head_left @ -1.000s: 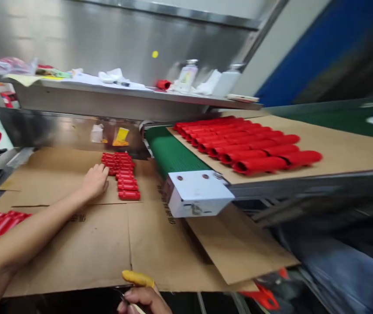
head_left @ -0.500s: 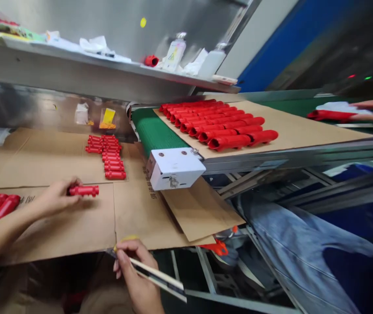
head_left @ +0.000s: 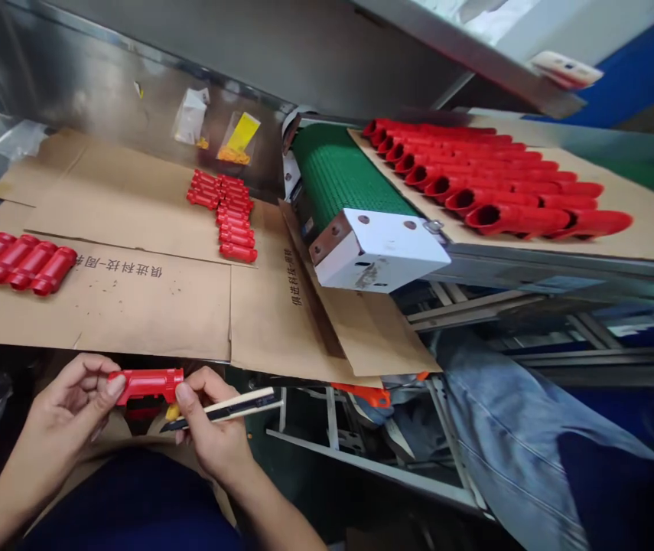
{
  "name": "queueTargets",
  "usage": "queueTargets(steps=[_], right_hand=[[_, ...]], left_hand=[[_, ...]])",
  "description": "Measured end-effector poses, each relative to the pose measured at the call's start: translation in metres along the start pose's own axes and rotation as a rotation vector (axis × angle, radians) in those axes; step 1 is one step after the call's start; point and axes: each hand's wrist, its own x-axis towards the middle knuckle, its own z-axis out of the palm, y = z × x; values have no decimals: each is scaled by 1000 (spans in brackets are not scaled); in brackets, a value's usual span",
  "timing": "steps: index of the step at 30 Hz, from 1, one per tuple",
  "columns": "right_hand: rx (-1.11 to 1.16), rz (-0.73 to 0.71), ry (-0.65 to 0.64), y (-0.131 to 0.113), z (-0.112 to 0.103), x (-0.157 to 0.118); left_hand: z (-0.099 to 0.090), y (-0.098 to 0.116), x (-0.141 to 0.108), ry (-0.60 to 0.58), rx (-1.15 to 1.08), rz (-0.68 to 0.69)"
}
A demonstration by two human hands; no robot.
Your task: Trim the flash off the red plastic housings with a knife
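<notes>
My left hand (head_left: 77,402) is closed around the left end of a red plastic tube (head_left: 150,385), held level just off the cardboard's front edge. My right hand (head_left: 215,425) grips a slim utility knife (head_left: 240,405), cream and black with a yellow piece near its dark blade. The thumb of that hand touches the tube's right end, and the blade points left beneath it. On the cardboard (head_left: 125,314), several thicker red tubes (head_left: 25,264) lie in a row at left. Several smaller red tubes (head_left: 235,222) are stacked in a column near the middle.
A green conveyor belt (head_left: 349,168) with a white end cover (head_left: 384,249) rises at right. Beside it, rows of red pipe-like parts (head_left: 510,184) rest on a cardboard sheet. Small bags (head_left: 240,138) stick to the metal wall. A co-worker's jeans leg (head_left: 499,428) shows below.
My left hand has brought the red tube from above the cardboard down toward me. My right hand has moved left to meet it with the knife. The view has tilted down and shifted left.
</notes>
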Motion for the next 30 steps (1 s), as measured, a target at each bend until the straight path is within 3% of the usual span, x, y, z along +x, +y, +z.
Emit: queueTargets(steps=[5,8,10,13,16,19,23,25,28,30], right_hand=[[-279,-244,156,-2,-2,-3],[-342,-435,155,1,4,-8],[-327,-463,148,4,8,-9],[-31,-113,92,7,12,-7],[317,246,23,9,13,-2],[394,289,17,11,14,2],[345,249,-16,13,14,1],[157,50,4,13,13,-1],[-308,-562,88,12,10,-2],[-520,-874,95,12,8,-1]], left_hand=[[8,-3,4,16,-107,192],[21,3,5,89,-241,71],[27,8,8,126,-293,-28],[30,14,11,98,-188,-87],[28,15,15,133,59,26],[25,14,18,153,247,136],[23,9,21,97,299,140],[23,7,23,81,307,118],[23,6,24,45,263,50],[25,7,23,10,121,-59]])
